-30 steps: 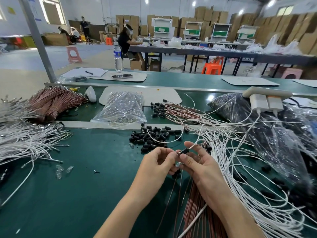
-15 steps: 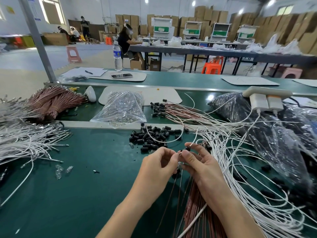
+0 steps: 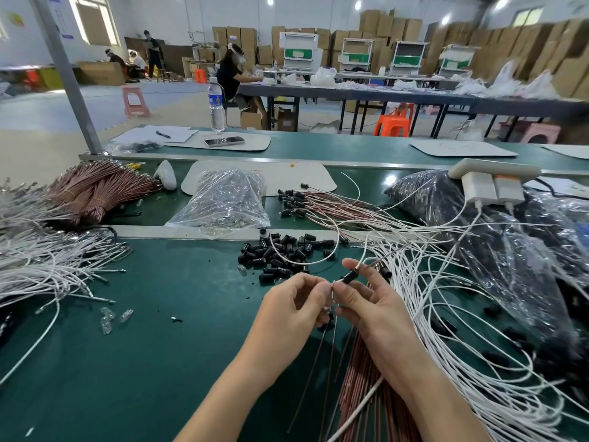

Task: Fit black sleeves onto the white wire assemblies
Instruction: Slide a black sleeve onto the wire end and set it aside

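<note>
Carefully pinching short black plastic tube sleeve [image 3: 350, 277] in right hand [image 3: 376, 311], seemingly nipping thin white wire [image 3: 332, 283] with left hand [image 3: 293, 307] just beside; could bend or slip if forced askew.

free: green mat [image 3: 143, 378] near-left | blocked: white wires [image 3: 424, 301] right, black sleeves [image 3: 280, 253] ahead

Beyond the black sleeve [image 3: 350, 277], the white wire [image 3: 359, 266] disappears between fingers [image 3: 320, 287] of the left hand [image 3: 294, 303].
</note>
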`<move>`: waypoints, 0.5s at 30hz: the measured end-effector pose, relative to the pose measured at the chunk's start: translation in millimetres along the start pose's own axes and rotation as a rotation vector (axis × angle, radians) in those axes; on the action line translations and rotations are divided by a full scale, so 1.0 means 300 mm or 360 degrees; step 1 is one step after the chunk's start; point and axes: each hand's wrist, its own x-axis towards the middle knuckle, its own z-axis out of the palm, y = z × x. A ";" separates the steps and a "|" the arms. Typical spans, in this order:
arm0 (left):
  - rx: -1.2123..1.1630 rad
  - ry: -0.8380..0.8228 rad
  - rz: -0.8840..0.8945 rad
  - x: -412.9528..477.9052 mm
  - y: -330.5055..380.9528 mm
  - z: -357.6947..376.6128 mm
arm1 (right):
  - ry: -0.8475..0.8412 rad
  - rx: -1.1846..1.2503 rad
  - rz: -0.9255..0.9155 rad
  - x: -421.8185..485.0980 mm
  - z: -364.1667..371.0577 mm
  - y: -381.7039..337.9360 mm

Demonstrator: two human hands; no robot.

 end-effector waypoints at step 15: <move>-0.0053 -0.0035 -0.0070 0.002 0.005 -0.009 | 0.0014 -0.0240 -0.0119 0.004 -0.003 0.013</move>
